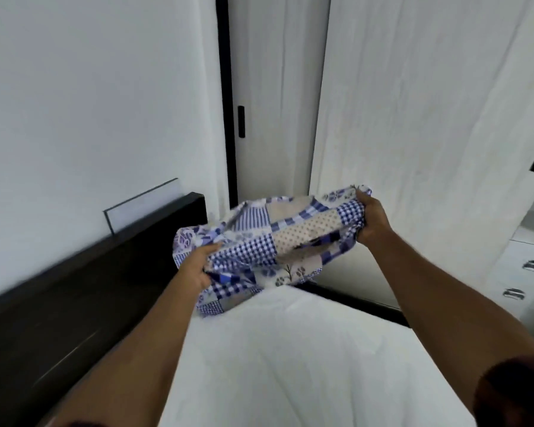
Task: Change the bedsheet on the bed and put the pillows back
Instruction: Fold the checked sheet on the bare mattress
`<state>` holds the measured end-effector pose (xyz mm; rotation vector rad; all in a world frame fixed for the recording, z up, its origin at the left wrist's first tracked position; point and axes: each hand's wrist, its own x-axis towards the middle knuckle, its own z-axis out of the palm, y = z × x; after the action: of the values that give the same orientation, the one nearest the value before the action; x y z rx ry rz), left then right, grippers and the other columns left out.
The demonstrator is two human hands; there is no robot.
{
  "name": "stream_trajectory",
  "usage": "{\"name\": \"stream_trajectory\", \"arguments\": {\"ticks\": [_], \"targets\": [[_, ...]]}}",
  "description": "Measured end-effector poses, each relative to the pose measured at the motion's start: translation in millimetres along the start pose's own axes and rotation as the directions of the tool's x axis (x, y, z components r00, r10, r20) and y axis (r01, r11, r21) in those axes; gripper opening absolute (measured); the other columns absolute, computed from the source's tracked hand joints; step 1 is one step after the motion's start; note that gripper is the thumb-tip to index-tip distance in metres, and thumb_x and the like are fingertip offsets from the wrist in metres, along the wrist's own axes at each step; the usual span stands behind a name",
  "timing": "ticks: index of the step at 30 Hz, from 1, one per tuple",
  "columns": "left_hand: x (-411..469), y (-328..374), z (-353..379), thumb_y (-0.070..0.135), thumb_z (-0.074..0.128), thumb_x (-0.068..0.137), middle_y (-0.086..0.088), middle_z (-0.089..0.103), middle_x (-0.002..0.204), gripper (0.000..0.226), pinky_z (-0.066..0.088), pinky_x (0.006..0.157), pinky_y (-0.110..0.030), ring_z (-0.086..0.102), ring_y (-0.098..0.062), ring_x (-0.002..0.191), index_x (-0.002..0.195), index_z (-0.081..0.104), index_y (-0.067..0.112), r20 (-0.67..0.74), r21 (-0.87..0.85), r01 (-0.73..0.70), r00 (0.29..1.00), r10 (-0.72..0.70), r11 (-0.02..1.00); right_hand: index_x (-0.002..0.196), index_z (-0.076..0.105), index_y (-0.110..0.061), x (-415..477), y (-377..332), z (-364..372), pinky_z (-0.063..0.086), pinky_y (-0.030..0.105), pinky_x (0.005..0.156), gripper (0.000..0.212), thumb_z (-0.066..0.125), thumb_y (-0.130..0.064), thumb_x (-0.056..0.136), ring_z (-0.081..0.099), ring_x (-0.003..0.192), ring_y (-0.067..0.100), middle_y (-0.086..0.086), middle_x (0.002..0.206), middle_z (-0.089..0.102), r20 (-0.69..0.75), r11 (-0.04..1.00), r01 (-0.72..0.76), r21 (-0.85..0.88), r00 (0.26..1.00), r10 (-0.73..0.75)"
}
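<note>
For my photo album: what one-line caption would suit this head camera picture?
Left hand and right hand hold a blue patchwork cloth above the white bed, beside a dark headboard.

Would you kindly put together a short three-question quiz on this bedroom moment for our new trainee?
1. True or false: both the left hand and the right hand hold the blue patchwork fabric.
2. Multiple choice: the bed surface below the fabric is A) white, B) black, C) red.
3. Fill in: the dark bed frame lies on the person's ____ side.
Key: 1 true; 2 A; 3 left.
</note>
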<state>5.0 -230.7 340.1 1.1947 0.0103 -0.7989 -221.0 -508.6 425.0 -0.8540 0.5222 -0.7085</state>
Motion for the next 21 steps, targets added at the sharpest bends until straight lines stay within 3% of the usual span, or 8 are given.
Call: {"name": "stream_trajectory", "arguments": {"ticks": [3, 6, 11, 16, 17, 19, 20, 21], "targets": [[-11, -37, -12, 0.033, 0.067, 0.094, -0.019, 0.075, 0.099, 0.035, 0.059, 0.083, -0.053, 0.071, -0.036, 0.088, 0.113, 0.07, 0.004, -0.056, 0.039, 0.087, 0.995, -0.085, 0.995, 0.117, 0.064, -0.002, -8, 12, -14, 0.057, 0.042, 0.073, 0.04, 0.056, -0.038, 0.1, 0.075, 0.085, 0.031, 0.016, 0.098, 0.076, -0.086, 1.0, -0.011, -0.001, 0.996, 0.011], [-23, -54, -15, 0.043, 0.064, 0.094, -0.016, 0.074, 0.091, 0.034, 0.06, 0.077, -0.05, 0.07, -0.034, 0.083, 0.1, 0.072, 0.011, -0.129, -0.013, 0.074, 0.989, -0.075, 0.997, 0.123, 0.061, 0.0, -14, 27, -38, 0.054, 0.046, 0.083, 0.047, 0.059, -0.04, 0.098, 0.067, 0.104, 0.032, 0.019, 0.116, 0.069, -0.154, 0.999, -0.032, 0.011, 0.987, 0.033], [-12, -111, -40, 0.05, 0.06, 0.094, -0.014, 0.07, 0.099, 0.044, 0.058, 0.083, -0.053, 0.069, -0.036, 0.09, 0.113, 0.067, 0.011, -0.315, -0.097, -0.022, 0.949, -0.009, 0.995, 0.134, 0.058, -0.002, -41, 60, -89, 0.049, 0.051, 0.105, 0.061, 0.067, -0.044, 0.091, 0.063, 0.119, 0.035, 0.019, 0.128, 0.066, -0.204, 0.996, -0.089, 0.033, 0.975, 0.094], [-12, -262, -120, 0.051, 0.071, 0.081, -0.014, 0.07, 0.109, 0.052, 0.056, 0.086, -0.06, 0.069, -0.039, 0.098, 0.114, 0.068, 0.011, -0.399, -0.018, 0.169, 0.902, -0.161, 0.986, 0.124, 0.059, 0.002, -94, 149, -196, 0.06, 0.041, 0.076, 0.102, 0.098, -0.038, 0.038, 0.069, 0.099, 0.035, 0.022, 0.108, 0.07, -0.17, 0.967, -0.243, 0.076, 0.952, 0.253], [-15, -304, -141, 0.056, 0.066, 0.078, -0.012, 0.069, 0.113, 0.058, 0.057, 0.087, -0.058, 0.069, -0.037, 0.102, 0.119, 0.067, 0.014, -0.4, 0.025, 0.256, 0.888, -0.225, 0.966, 0.132, 0.055, 0.005, -117, 166, -209, 0.061, 0.041, 0.077, 0.099, 0.093, -0.036, 0.051, 0.07, 0.102, 0.035, 0.024, 0.112, 0.07, -0.115, 0.95, -0.295, 0.103, 0.945, 0.306], [-68, -346, -153, 0.054, 0.046, 0.089, -0.011, 0.064, 0.129, 0.06, 0.056, 0.093, -0.05, 0.063, -0.033, 0.115, 0.132, 0.06, 0.016, -0.412, 0.06, 0.355, 0.86, -0.3, 0.933, 0.14, 0.049, 0.009, -165, 201, -242, 0.06, 0.041, 0.08, 0.067, 0.064, -0.026, 0.086, 0.071, 0.105, 0.035, 0.025, 0.118, 0.069, -0.069, 0.914, -0.399, 0.076, 0.912, 0.404], [-100, -355, -143, 0.048, 0.038, 0.097, -0.013, 0.06, 0.134, 0.056, 0.053, 0.097, -0.047, 0.059, -0.034, 0.121, 0.135, 0.056, 0.012, -0.414, 0.074, 0.422, 0.837, -0.357, 0.903, 0.131, 0.057, 0.011, -191, 213, -251, 0.061, 0.039, 0.066, 0.049, 0.055, -0.021, 0.094, 0.075, 0.089, 0.034, 0.024, 0.103, 0.073, -0.143, 0.864, -0.503, 0.032, 0.853, 0.502], [-128, -359, -134, 0.041, 0.034, 0.102, -0.016, 0.056, 0.137, 0.053, 0.051, 0.1, -0.045, 0.056, -0.036, 0.125, 0.137, 0.054, 0.007, -0.472, 0.116, 0.45, 0.809, -0.35, 0.885, 0.124, 0.06, 0.009, -205, 234, -283, 0.058, 0.036, 0.048, 0.04, 0.048, -0.02, 0.1, 0.075, 0.069, 0.033, 0.022, 0.085, 0.075, -0.332, 0.832, -0.554, -0.041, 0.793, 0.511]]}}
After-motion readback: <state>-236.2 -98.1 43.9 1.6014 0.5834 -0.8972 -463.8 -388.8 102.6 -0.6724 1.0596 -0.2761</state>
